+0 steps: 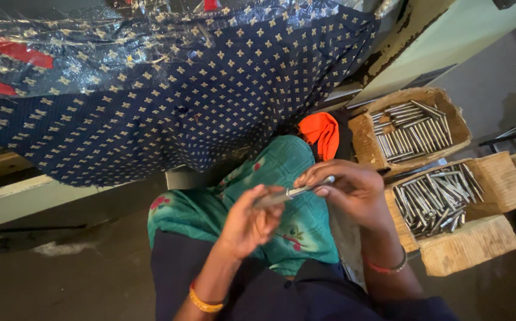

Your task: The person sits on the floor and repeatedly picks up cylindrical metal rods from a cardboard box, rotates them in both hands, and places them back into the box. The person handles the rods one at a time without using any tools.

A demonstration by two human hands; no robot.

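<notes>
I hold a short shiny metal rod (296,191) between both hands above my lap. My left hand (251,223) grips its near end with fingers curled around it. My right hand (347,189) pinches the far end between fingertips and thumb. Beneath the hands lies teal patterned cloth (281,166) over my knees. To the right stand two cardboard boxes of similar metal rods, a near one (448,238) and a far one (412,128).
A dark blue dotted cloth under clear plastic sheet (168,89) hangs over the upper left. An orange cloth (323,134) lies beside the far box. A pale green machine body (448,41) rises at the upper right. The floor (73,273) is dark concrete.
</notes>
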